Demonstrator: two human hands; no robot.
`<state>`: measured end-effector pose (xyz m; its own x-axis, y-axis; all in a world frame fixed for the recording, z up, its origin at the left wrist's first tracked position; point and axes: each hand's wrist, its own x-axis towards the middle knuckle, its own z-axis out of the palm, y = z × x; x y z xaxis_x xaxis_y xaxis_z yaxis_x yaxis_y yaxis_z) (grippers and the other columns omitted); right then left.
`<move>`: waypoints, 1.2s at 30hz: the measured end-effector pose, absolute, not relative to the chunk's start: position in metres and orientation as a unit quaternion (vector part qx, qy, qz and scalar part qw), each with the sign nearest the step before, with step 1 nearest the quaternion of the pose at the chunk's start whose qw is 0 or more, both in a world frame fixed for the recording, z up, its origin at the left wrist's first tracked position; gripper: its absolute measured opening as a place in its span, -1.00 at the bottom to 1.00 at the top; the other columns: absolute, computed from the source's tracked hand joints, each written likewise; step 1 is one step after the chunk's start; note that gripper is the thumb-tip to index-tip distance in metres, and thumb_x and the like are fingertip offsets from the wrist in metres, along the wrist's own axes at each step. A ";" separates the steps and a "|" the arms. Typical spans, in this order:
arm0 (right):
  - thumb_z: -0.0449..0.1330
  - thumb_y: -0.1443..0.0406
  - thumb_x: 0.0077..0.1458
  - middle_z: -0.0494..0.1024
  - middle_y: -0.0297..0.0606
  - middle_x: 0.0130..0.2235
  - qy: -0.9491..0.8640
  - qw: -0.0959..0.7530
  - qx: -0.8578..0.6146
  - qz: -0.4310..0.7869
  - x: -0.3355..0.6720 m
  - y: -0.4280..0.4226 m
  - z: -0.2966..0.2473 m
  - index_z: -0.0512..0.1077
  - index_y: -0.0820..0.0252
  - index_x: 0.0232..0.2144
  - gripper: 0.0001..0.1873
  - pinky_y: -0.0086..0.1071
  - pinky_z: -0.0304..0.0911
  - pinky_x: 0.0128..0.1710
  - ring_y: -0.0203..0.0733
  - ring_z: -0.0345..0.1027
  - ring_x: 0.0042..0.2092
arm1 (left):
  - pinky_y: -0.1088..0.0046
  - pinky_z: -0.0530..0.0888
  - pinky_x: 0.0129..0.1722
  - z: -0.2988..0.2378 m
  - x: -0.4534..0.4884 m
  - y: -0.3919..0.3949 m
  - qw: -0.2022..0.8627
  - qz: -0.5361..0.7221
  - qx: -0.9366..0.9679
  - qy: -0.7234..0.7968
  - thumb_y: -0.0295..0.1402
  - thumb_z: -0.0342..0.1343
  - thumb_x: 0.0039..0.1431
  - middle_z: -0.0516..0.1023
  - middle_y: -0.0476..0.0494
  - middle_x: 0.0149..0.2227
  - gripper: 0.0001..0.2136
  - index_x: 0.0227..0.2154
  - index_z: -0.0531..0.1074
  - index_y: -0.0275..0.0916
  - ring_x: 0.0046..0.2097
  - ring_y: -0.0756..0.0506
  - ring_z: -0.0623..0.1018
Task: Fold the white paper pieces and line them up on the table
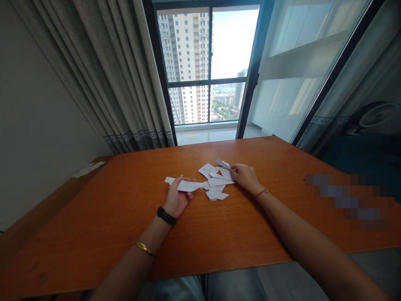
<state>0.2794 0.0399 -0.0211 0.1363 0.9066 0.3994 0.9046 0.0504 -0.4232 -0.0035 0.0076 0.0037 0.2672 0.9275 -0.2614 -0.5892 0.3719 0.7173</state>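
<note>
A folded strip of white paper (188,185) lies across the palm of my left hand (178,198), whose thumb presses over it. The strip's right end points at a loose pile of white paper pieces (217,181) in the middle of the wooden table. At the pile's right side, my right hand (246,176) pinches a white paper piece (223,163) between thumb and fingers, its far end raised above the others. Several pieces in the pile overlap, and some look folded. Whether anything is written on them is too small to tell.
The orange-brown table (125,234) reaches from my lap toward a window (209,67). White papers (88,169) lie on a ledge at the far left. A blurred-out patch (349,196) covers something at the table's right. Grey curtains (125,75) hang behind, and a fan (377,115) stands at right.
</note>
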 end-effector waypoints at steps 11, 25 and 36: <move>0.10 0.14 0.14 0.54 -0.14 -0.10 -0.696 0.415 -0.580 0.082 0.248 0.031 -0.013 0.50 0.16 -0.15 -0.68 -0.21 0.25 -0.05 -0.08 0.40 -0.10 | 0.58 0.25 -0.70 0.003 -0.001 0.004 0.757 0.495 0.248 0.346 -0.22 0.13 0.10 0.57 -0.17 -0.32 -0.79 -0.40 0.37 -0.29 -0.67 0.10 0.30; 0.02 0.15 0.20 0.57 -0.18 -0.29 -0.760 0.317 -0.567 0.035 0.251 0.027 -0.010 0.52 0.15 -0.32 -0.68 -0.33 0.20 -0.25 -0.15 0.38 -0.27 | 0.61 0.19 -0.73 0.007 -0.003 0.006 0.764 0.500 0.221 0.344 -0.19 0.03 0.17 0.57 -0.21 -0.37 -0.75 -0.43 0.34 -0.30 -0.70 0.11 0.28; 0.06 0.03 0.10 0.56 -0.06 -0.17 -0.557 0.533 -0.632 0.079 0.269 0.047 -0.026 0.50 0.26 -0.18 -0.55 -0.20 0.27 -0.18 -0.04 0.40 -0.18 | 0.60 0.20 -0.73 0.005 -0.005 0.008 0.762 0.509 0.223 0.333 -0.14 0.05 0.15 0.57 -0.20 -0.35 -0.73 -0.41 0.34 -0.28 -0.70 0.11 0.26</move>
<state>0.2693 0.0471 -0.0262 0.3663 0.7878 0.4951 0.6203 0.1899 -0.7610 -0.0047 0.0083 0.0051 0.2599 0.9243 -0.2796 -0.6279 0.3818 0.6782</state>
